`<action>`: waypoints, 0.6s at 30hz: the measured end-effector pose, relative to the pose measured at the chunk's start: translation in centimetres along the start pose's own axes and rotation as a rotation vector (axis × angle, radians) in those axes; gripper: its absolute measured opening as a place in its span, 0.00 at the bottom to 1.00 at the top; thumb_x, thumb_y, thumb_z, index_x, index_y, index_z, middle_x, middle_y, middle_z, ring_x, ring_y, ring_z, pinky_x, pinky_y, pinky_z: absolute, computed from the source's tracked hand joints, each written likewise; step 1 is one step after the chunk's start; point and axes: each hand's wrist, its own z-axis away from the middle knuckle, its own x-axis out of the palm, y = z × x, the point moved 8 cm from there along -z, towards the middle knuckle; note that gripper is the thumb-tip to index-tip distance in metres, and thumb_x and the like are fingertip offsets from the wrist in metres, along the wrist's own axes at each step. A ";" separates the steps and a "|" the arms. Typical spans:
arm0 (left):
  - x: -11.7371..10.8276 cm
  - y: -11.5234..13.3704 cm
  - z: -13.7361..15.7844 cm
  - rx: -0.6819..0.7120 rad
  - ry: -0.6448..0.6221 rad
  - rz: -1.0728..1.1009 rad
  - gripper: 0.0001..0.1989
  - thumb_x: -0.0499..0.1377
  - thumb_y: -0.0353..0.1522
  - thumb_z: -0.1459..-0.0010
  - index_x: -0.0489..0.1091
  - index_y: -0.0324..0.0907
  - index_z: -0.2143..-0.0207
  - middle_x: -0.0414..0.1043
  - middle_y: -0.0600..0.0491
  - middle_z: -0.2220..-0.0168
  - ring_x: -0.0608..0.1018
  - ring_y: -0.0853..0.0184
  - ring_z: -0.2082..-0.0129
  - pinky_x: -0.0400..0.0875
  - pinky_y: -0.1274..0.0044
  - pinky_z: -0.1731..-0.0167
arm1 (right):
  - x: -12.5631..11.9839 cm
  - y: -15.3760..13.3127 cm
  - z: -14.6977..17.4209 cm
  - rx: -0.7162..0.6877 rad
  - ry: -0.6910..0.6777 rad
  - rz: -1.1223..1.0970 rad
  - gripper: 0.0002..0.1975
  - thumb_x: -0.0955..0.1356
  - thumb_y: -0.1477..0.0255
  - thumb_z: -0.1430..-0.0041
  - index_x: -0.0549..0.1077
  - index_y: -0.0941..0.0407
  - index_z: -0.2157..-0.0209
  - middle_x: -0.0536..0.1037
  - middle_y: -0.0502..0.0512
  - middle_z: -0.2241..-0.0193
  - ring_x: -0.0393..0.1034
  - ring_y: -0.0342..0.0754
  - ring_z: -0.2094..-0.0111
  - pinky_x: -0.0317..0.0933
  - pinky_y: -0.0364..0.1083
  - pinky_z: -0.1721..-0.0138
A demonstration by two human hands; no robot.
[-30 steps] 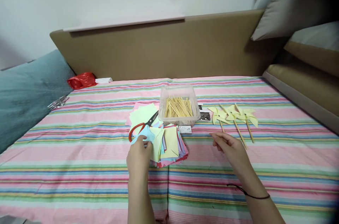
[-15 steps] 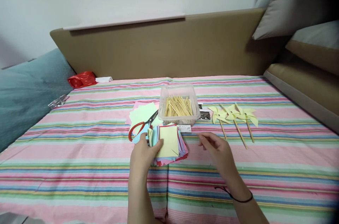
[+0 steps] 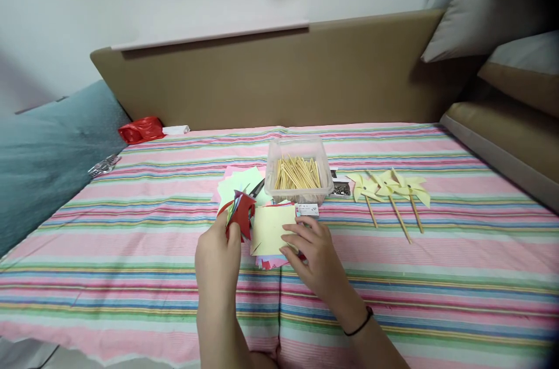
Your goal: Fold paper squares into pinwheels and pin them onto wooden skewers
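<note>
In the head view, the left hand [image 3: 218, 249] pinches a bunch of coloured papers [image 3: 243, 215] between thumb and fingers, with a red piece facing the near side. The bunch is just left of a pale yellow sheet [image 3: 271, 229], which lies on top of a paper pile [image 3: 271, 262] in the near middle of the striped cloth [image 3: 144, 229]. The right hand [image 3: 317, 255] has its fingers a little apart and slightly bent, the tips over the right edge of the yellow sheet; nothing shows gripped between them. On the far side of the bunch, scissors [image 3: 257, 188] lie partly hidden on larger pale green paper [image 3: 238, 183]. Right of them, beyond the pile, stands a clear box [image 3: 325, 184] holding wooden sticks [image 3: 297, 173]. A small white card [image 3: 308, 209] lies near its front, and a little tray of metal bits [image 3: 341, 188] sits just to its right. Farther right, three yellow pinwheels [image 3: 386, 184] lie side by side, sticks pointing to the near side. At the far left are a red bag [image 3: 142, 130] and a white packet [image 3: 176, 130]
</note>
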 end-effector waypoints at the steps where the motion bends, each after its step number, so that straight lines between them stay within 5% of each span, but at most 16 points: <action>1: -0.1 0.4 0.2 0.044 -0.017 0.017 0.14 0.46 0.31 0.44 0.71 0.46 0.65 0.71 0.53 0.76 0.71 0.63 0.74 0.60 0.77 0.75 | 0.0 0.0 0.0 0.001 -0.002 0.003 0.05 0.68 0.72 0.42 0.76 0.53 0.64 0.78 0.55 0.59 0.63 0.57 0.51 0.57 0.58 0.52; 6: 0.9 2.5 0.7 0.314 -0.123 0.049 0.17 0.47 0.27 0.45 0.74 0.44 0.62 0.72 0.51 0.63 0.74 0.64 0.65 0.65 0.76 0.66 | 0.1 0.3 0.2 0.005 -0.017 0.014 0.04 0.68 0.73 0.42 0.76 0.54 0.66 0.78 0.54 0.58 0.62 0.57 0.50 0.56 0.58 0.51; 11: 1.7 3.3 1.1 0.423 -0.184 0.068 0.17 0.48 0.28 0.43 0.75 0.44 0.60 0.70 0.51 0.65 0.74 0.66 0.67 0.66 0.75 0.67 | -0.3 0.5 0.2 0.059 0.013 -0.132 0.07 0.66 0.74 0.41 0.76 0.54 0.64 0.78 0.55 0.59 0.64 0.55 0.53 0.58 0.57 0.52; 14: 1.1 4.3 1.8 0.517 -0.194 0.124 0.16 0.49 0.28 0.42 0.74 0.44 0.58 0.70 0.51 0.63 0.73 0.66 0.64 0.67 0.75 0.65 | -0.4 1.5 0.3 0.219 0.047 -0.472 0.10 0.65 0.68 0.40 0.76 0.54 0.60 0.78 0.57 0.60 0.69 0.52 0.59 0.63 0.53 0.58; 18: 0.7 5.3 3.0 0.683 -0.262 0.161 0.17 0.50 0.26 0.42 0.74 0.46 0.56 0.69 0.50 0.62 0.72 0.64 0.61 0.68 0.73 0.62 | 1.4 3.4 1.1 0.619 0.017 -1.150 0.25 0.61 0.51 0.41 0.73 0.55 0.54 0.78 0.60 0.59 0.74 0.50 0.68 0.67 0.48 0.72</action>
